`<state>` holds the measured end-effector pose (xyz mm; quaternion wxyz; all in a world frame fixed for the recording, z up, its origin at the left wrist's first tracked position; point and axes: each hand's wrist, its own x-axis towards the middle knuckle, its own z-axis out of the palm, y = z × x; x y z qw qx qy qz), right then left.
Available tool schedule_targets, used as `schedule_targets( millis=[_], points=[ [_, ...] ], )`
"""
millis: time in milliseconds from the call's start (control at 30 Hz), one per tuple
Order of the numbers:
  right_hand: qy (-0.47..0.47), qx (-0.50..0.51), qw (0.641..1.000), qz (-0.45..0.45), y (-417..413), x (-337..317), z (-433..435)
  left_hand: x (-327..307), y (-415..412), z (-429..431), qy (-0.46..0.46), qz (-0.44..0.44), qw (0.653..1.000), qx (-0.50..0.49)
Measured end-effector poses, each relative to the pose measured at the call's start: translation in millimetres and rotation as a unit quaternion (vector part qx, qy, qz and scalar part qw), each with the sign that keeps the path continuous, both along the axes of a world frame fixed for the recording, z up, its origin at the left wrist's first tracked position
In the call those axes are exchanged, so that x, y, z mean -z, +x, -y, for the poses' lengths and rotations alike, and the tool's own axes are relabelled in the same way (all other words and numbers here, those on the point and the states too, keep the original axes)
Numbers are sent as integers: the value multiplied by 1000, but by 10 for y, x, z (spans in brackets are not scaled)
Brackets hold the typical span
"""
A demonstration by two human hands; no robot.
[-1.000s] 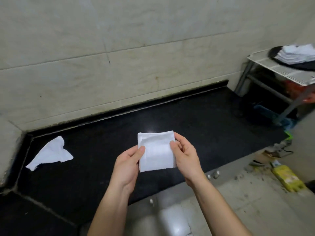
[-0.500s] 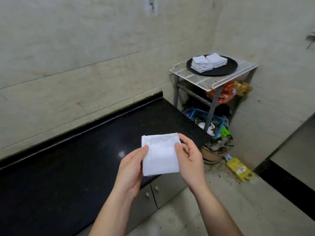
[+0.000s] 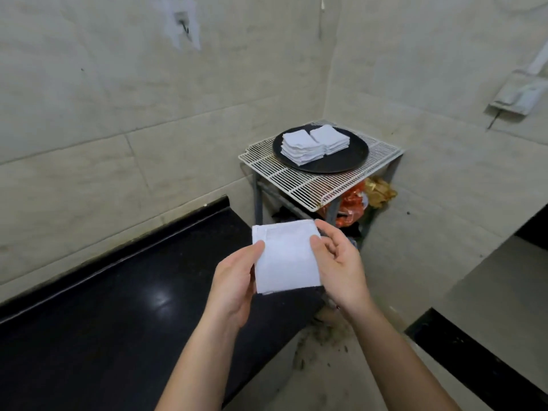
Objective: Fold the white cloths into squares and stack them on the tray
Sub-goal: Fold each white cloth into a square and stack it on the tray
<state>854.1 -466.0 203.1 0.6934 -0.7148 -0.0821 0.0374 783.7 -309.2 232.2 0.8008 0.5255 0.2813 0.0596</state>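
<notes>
A folded white cloth [image 3: 286,258] is held up in the air in front of me, above the end of the black counter. My left hand [image 3: 235,281] pinches its left edge and my right hand [image 3: 339,266] grips its right edge. Further off, a round black tray [image 3: 347,163] rests on a white wire rack [image 3: 308,185]. Two stacks of folded white cloths sit side by side on the tray: the left stack [image 3: 301,146] and the right stack [image 3: 330,137].
The black counter [image 3: 118,307] runs along the tiled wall on my left. Under the wire rack lie orange and yellow bags [image 3: 360,198]. Dirt litters the floor [image 3: 320,336] by the counter's end. A black threshold strip [image 3: 474,360] crosses the floor at right.
My view has swung right, away from the counter with its loose cloth, and moved closer to the rack and tray. Both hands keep the same hold on the folded cloth.
</notes>
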Motion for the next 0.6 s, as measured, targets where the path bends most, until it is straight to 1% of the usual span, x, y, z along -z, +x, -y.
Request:
schedule_targets(
  millis=[133,200,367,500,600],
  points=[
    [-17,28,999,23,818,-235,157,-164,860,61,29,20,999,36],
    [-26,50,998,20,1157,-295,276,-211,1252,136,46,24,997,54],
    [-11,76,997,0,1953,-321,589,-260,2104,390,62,43,992,98],
    [-30,55,998,-6,2636,-339,755,-217,2734,508,82,58,989,111],
    [-45,21,999,-3,3253,-326,790,-177,3216,561,105,57,989,86]
  ],
)
